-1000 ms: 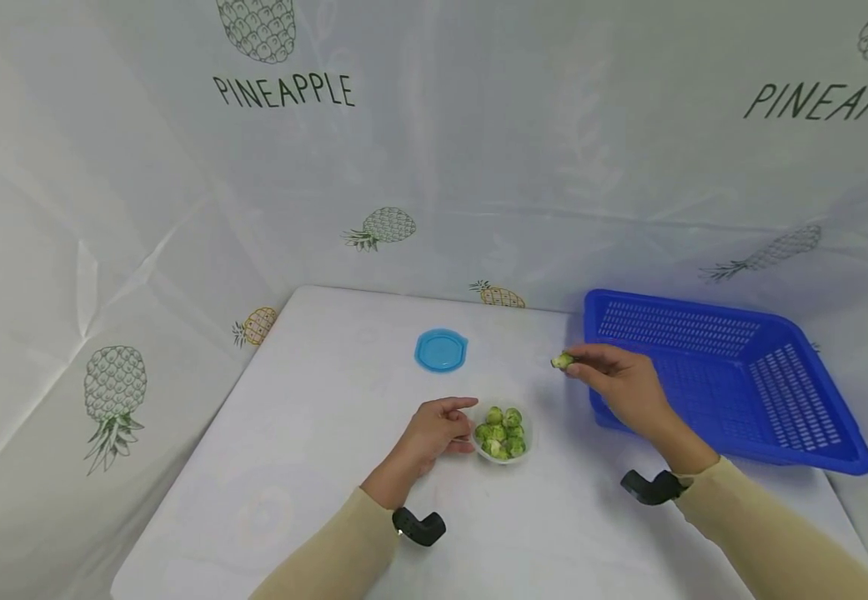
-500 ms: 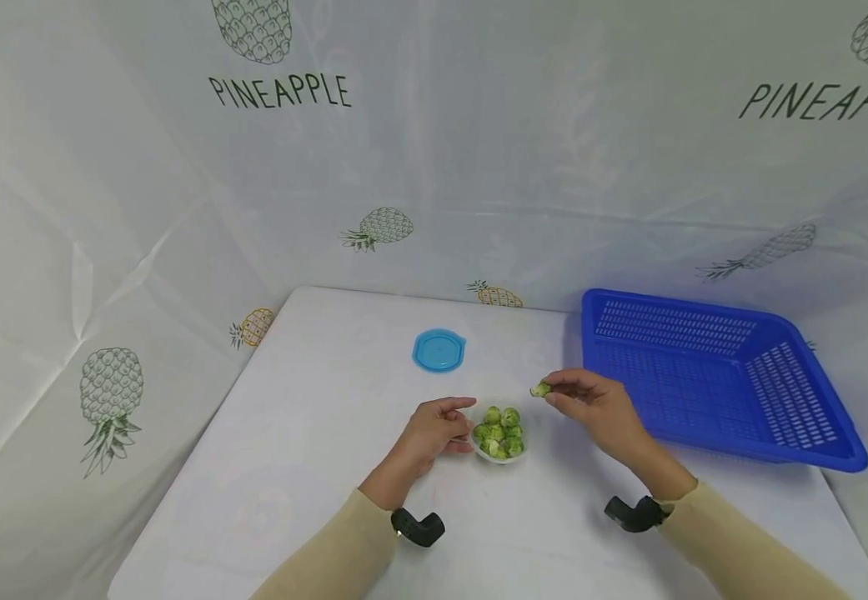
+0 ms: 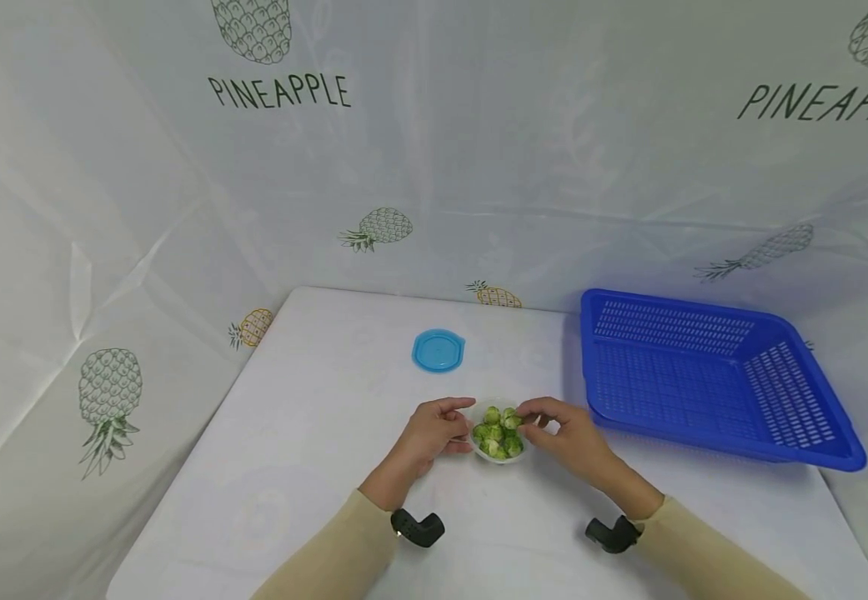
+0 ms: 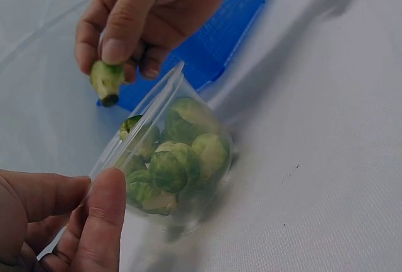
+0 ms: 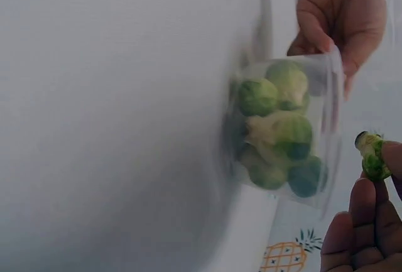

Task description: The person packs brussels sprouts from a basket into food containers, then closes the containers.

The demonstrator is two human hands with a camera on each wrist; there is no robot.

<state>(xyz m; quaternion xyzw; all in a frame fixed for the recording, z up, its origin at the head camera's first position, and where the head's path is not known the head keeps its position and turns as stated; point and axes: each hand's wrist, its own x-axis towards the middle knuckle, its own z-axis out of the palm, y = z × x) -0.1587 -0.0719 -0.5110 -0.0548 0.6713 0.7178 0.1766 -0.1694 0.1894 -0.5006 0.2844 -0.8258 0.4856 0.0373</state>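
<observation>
A small clear plastic container (image 4: pixel 210 212) full of several green Brussels sprouts (image 3: pixel 492 433) stands on the table. My left hand (image 3: pixel 428 435) is at its left side, thumb and finger pinching the rim in the left wrist view. Over the container's right edge, my right hand (image 3: pixel 572 442) pinches one Brussels sprout (image 4: pixel 107 82) between thumb and fingertips. In the right wrist view that sprout (image 5: pixel 374 157) shows apart from the rim, its cut stem turned toward the container. The head view hardly separates it from the sprouts beneath.
A blue lid (image 3: pixel 438 351) lies flat behind the container. To the right is a large blue slotted plastic basket (image 3: pixel 704 446) near the table's back edge. A white sheet with pineapple prints (image 3: pixel 384 225) hangs behind the white table (image 3: pixel 291 400).
My right hand has moved left and toward me from beside the basket to above the container, carrying the Brussels sprout. The left hand and container have stayed in place.
</observation>
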